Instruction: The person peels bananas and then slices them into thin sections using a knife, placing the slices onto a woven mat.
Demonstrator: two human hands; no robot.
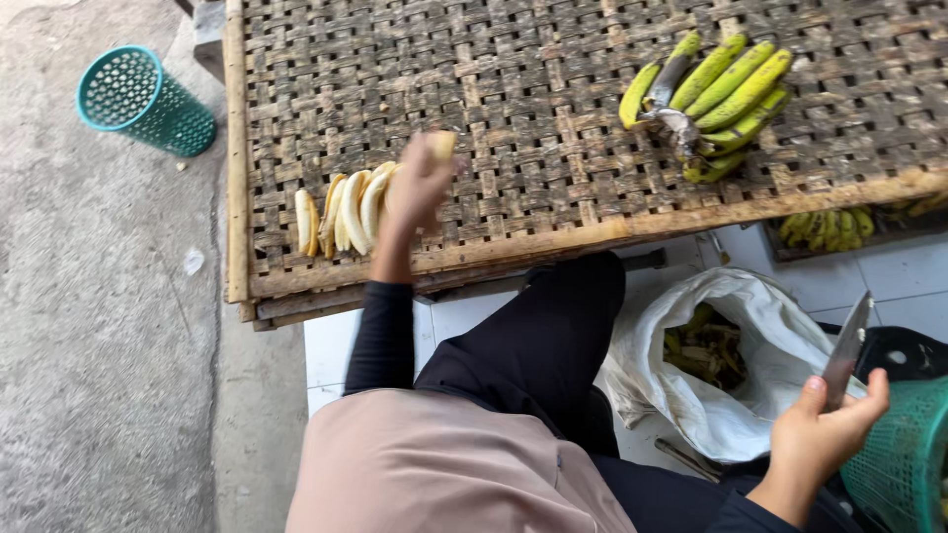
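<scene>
Where blur allows, left hand (420, 183) fingers clamp peeled banana (441, 144); right hand (825, 426) grips knife (847, 347).

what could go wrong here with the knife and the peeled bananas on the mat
1. The right hand holds a bare steel knife blade up beside the green plastic basket while the head faces the mat; it might nick something unseen.
2. The left hand grips a peeled banana piece next to the row of peeled pale bananas near the edge of the woven bamboo mat; a nudge may roll them off.
</scene>
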